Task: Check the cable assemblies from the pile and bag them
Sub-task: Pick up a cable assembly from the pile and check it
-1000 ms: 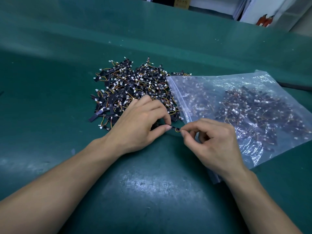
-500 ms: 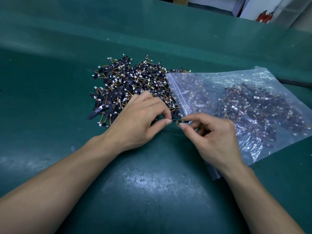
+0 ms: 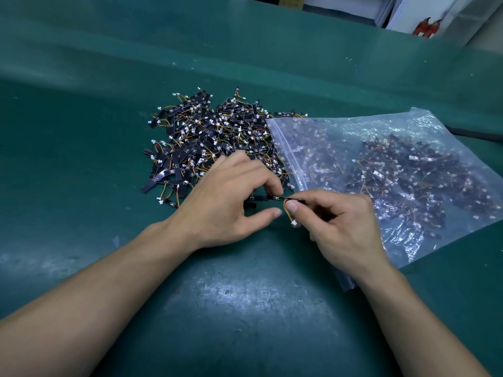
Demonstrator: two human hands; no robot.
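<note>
A pile of cable assemblies (image 3: 212,137), black strips with orange-yellow wires and white plugs, lies on the green table (image 3: 81,159). To its right lies a clear zip bag (image 3: 321,137) with many assemblies inside, its mouth toward the pile. My right hand (image 3: 340,227) pinches one cable assembly (image 3: 275,197) between thumb and forefinger, and the assembly's wire and white plug hang below the thumb. My left hand (image 3: 231,197) hovers at the pile's near edge. Its forefinger tip touches the strip's left end and its thumb is apart from it. More black strips lie under its fingers.
The green mat rises in a fold behind the pile. Beyond the table's far edge, at the upper right, are white panels and red objects (image 3: 426,27). A dark cable (image 3: 473,134) runs behind the bag.
My left thumb has let go of the assembly and moved away. My right hand now holds it alone, and its wire and plug have swung down into view.
</note>
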